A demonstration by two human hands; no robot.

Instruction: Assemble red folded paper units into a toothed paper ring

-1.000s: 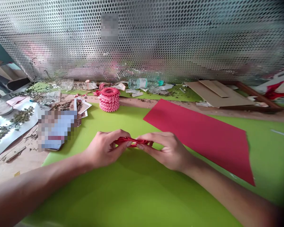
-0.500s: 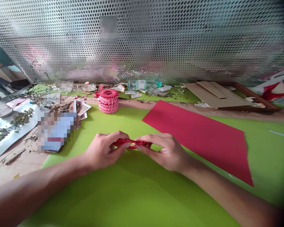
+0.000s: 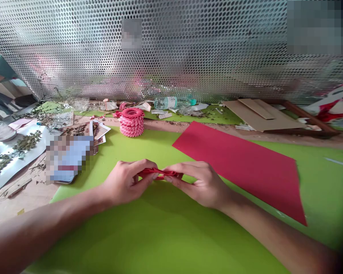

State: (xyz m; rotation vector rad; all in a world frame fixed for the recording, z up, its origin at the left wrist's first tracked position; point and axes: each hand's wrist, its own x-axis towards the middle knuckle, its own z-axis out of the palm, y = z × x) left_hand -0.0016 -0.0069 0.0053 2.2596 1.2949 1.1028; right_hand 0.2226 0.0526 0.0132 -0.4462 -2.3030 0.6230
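Between both hands, above the green sheet (image 3: 160, 236), is a ring of folded red paper (image 3: 159, 172). My left hand (image 3: 128, 180) pinches its left side with thumb and fingers closed. On the other side, my right hand (image 3: 198, 180) grips it the same way, the two thumb tips close together. The fingers hide much of the ring. Beyond the left hand stands a round stack of folded pink and red paper pieces (image 3: 132, 123), open at the top. A flat red paper sheet (image 3: 242, 167) lies to the right of my hands.
A phone (image 3: 68, 161), partly pixelated, lies at left beside some printed cards (image 3: 100, 131). Dried plant bits on white paper (image 3: 23, 160) are farther left. Along the perforated metal screen (image 3: 188, 49) lie a plastic bottle (image 3: 170, 102), scraps and cardboard (image 3: 260, 116). A person's sleeve (image 3: 2, 68) shows at far left.
Almost nothing differs. Both hands keep their pinch on the red paper ring, and the whole view has shifted very slightly.
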